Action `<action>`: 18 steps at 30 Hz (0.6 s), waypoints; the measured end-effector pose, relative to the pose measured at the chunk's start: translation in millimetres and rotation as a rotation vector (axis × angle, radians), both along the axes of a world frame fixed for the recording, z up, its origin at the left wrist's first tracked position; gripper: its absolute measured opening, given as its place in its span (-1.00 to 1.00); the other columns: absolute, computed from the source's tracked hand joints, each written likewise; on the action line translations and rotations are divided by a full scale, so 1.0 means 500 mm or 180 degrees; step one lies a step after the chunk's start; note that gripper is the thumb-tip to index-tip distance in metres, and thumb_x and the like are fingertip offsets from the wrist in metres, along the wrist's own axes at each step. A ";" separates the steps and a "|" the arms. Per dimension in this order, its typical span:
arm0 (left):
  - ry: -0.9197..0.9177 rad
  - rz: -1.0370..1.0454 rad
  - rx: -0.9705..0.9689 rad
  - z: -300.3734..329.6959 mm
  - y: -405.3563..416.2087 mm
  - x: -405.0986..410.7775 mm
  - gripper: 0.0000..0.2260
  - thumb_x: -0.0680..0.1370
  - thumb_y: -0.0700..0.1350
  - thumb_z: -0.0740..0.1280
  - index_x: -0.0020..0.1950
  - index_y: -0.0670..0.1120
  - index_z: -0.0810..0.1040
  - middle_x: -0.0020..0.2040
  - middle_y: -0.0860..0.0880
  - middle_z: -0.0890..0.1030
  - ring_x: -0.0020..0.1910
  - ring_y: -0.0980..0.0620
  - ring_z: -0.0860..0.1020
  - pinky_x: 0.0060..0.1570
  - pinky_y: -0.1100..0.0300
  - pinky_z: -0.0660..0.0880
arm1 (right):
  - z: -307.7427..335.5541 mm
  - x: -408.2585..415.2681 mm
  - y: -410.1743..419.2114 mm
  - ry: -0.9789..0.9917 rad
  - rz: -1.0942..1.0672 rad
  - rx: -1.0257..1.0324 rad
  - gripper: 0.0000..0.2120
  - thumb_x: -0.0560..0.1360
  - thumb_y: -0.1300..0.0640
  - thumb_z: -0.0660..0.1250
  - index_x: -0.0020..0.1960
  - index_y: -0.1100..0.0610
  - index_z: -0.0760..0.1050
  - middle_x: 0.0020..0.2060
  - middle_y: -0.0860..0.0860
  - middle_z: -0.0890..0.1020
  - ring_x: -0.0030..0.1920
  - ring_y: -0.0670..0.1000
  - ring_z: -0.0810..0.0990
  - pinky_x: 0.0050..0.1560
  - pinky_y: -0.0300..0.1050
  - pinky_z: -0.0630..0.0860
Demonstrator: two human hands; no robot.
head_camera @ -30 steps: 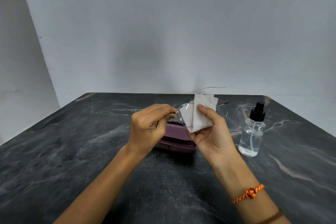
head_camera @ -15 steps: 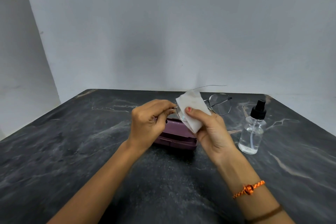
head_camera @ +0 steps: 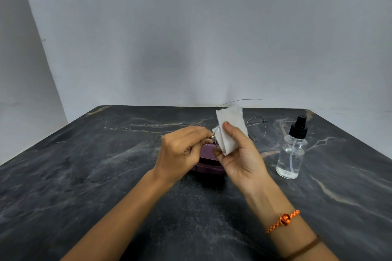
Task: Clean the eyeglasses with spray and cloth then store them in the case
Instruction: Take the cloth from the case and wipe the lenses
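Thin metal-framed eyeglasses are held up above the table. My left hand pinches the frame at its left hinge. My right hand pinches a folded white cloth around the left lens, thumb on the near side. The right lens sticks out bare to the right of the cloth, and one temple arm rises behind it. A purple glasses case lies on the table under both hands, mostly hidden. A clear spray bottle with a black pump stands to the right.
The dark marble table runs up to a pale wall at the back. Its far edge lies just behind the glasses. An orange cord bracelet and a brown band sit on my right wrist.
My right hand has slid the cloth up and to the left over the left lens, and the right lens now shows bare. My left hand's hold on the hinge is unchanged.
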State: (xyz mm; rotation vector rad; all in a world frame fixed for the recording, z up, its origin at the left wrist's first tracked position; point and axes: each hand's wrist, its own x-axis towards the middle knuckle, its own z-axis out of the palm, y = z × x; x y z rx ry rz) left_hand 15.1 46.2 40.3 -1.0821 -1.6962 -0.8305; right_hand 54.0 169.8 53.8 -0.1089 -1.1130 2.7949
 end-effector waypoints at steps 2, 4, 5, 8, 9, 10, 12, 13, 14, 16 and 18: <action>0.0042 0.0016 -0.0004 0.002 -0.002 -0.003 -0.89 0.31 -0.46 0.39 -0.24 -0.29 0.63 -0.32 -0.14 0.66 -0.24 0.10 0.56 -0.25 0.26 0.54 | 0.000 0.000 0.001 0.0017 0.0077 0.0089 -0.97 0.36 0.27 0.35 -0.21 0.19 0.52 -0.48 0.00 0.63 -0.45 -0.10 0.59 -0.45 -0.29 0.51; 0.0067 0.0029 -0.0031 0.004 -0.004 -0.004 -0.88 0.31 -0.46 0.39 -0.24 -0.29 0.63 -0.32 -0.14 0.66 -0.24 0.10 0.56 -0.24 0.28 0.53 | 0.002 0.000 0.003 0.0009 0.0120 0.0158 -0.97 0.39 0.29 0.33 -0.21 0.20 0.52 -0.48 0.00 0.64 -0.45 -0.10 0.60 -0.46 -0.30 0.51; 0.0076 0.0025 -0.0060 0.004 -0.005 -0.005 -0.89 0.31 -0.46 0.40 -0.24 -0.30 0.63 -0.32 -0.14 0.66 -0.24 0.10 0.56 -0.24 0.28 0.53 | 0.003 0.000 0.004 0.0001 0.0123 0.0189 -0.97 0.40 0.29 0.32 -0.21 0.20 0.52 -0.48 0.00 0.63 -0.46 -0.11 0.60 -0.47 -0.31 0.51; 0.0092 0.0038 -0.0117 0.004 -0.008 -0.005 -0.89 0.30 -0.45 0.41 -0.24 -0.30 0.63 -0.32 -0.14 0.67 -0.24 0.09 0.56 -0.24 0.27 0.54 | 0.005 0.001 0.008 0.0057 0.0138 0.0349 -0.95 0.41 0.29 0.29 -0.20 0.19 0.51 -0.47 0.00 0.63 -0.45 -0.11 0.61 -0.48 -0.31 0.50; 0.0082 0.0046 -0.0094 0.005 -0.008 -0.005 -0.89 0.30 -0.46 0.41 -0.24 -0.30 0.63 -0.32 -0.14 0.67 -0.24 0.09 0.56 -0.24 0.26 0.54 | 0.006 0.003 0.010 0.0097 0.0130 0.0451 -0.94 0.41 0.30 0.28 -0.21 0.19 0.51 -0.46 0.00 0.63 -0.44 -0.11 0.61 -0.48 -0.31 0.50; 0.0066 0.0057 -0.0048 0.006 -0.009 -0.005 -0.88 0.30 -0.47 0.40 -0.25 -0.30 0.62 -0.32 -0.14 0.66 -0.24 0.09 0.56 -0.25 0.25 0.54 | 0.007 0.004 0.011 0.0133 0.0113 0.0562 -0.93 0.41 0.30 0.27 -0.20 0.19 0.52 -0.44 0.00 0.63 -0.43 -0.11 0.62 -0.49 -0.32 0.49; 0.0044 0.0088 0.0063 0.011 -0.011 -0.005 -0.86 0.29 -0.49 0.40 -0.25 -0.30 0.62 -0.32 -0.14 0.66 -0.25 0.09 0.56 -0.26 0.25 0.54 | 0.007 0.005 0.011 0.0162 0.0058 0.0676 -0.92 0.41 0.30 0.26 -0.18 0.18 0.52 -0.42 -0.01 0.63 -0.42 -0.12 0.62 -0.49 -0.32 0.48; 0.0033 0.0102 0.0103 0.013 -0.012 -0.005 -0.85 0.29 -0.50 0.39 -0.25 -0.30 0.62 -0.32 -0.15 0.66 -0.25 0.10 0.56 -0.27 0.25 0.54 | 0.007 0.005 0.010 0.0138 0.0013 0.0631 -0.92 0.41 0.29 0.26 -0.19 0.17 0.52 -0.43 -0.02 0.63 -0.43 -0.13 0.61 -0.49 -0.32 0.48; 0.0023 0.0111 0.0136 0.015 -0.013 -0.004 -0.85 0.29 -0.50 0.39 -0.25 -0.30 0.62 -0.32 -0.15 0.66 -0.25 0.10 0.56 -0.26 0.26 0.54 | 0.007 0.005 0.008 0.0088 -0.0052 0.0525 -0.91 0.42 0.28 0.27 -0.22 0.16 0.52 -0.45 -0.03 0.63 -0.44 -0.12 0.61 -0.51 -0.31 0.48; 0.0009 0.0125 0.0183 0.016 -0.014 -0.003 -0.86 0.29 -0.49 0.39 -0.24 -0.30 0.63 -0.32 -0.15 0.67 -0.25 0.10 0.56 -0.26 0.28 0.53 | 0.006 0.003 0.004 -0.0028 -0.0217 0.0256 -0.93 0.42 0.24 0.30 -0.23 0.14 0.52 -0.43 -0.01 0.63 -0.44 -0.10 0.61 -0.52 -0.30 0.48; -0.0009 0.0119 0.0190 0.014 -0.011 -0.003 -0.87 0.29 -0.48 0.40 -0.24 -0.30 0.63 -0.32 -0.14 0.67 -0.25 0.10 0.56 -0.27 0.28 0.54 | 0.005 0.001 0.001 -0.0122 -0.0331 0.0073 -0.96 0.42 0.20 0.32 -0.21 0.13 0.50 -0.38 0.02 0.62 -0.46 -0.09 0.60 -0.54 -0.30 0.47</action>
